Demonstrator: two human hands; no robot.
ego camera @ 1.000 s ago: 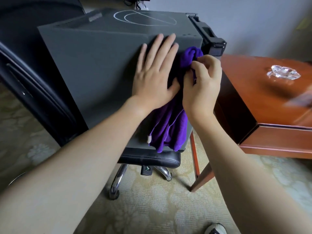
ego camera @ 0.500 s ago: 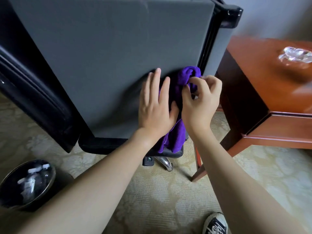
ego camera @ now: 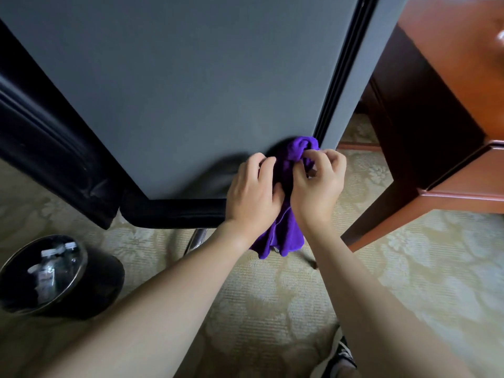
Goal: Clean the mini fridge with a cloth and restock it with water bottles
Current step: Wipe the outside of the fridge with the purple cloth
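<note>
The dark grey mini fridge fills the upper middle of the view and stands on a black padded chair seat. A purple cloth is bunched against the fridge's lower right corner, beside the door seam, and hangs below the seat edge. My left hand grips the cloth's left side with curled fingers. My right hand pinches the top of the cloth. Water bottles lie inside a black bin at lower left.
A black round bin stands on the patterned carpet at lower left. A reddish wooden table stands close on the right, its leg near my right wrist. The black chair back runs along the left. My shoe shows at the bottom.
Both hands slid down the fridge's side with the cloth to its lower right corner. My left hand went from flat fingers to curled around the cloth. The view dropped lower.
</note>
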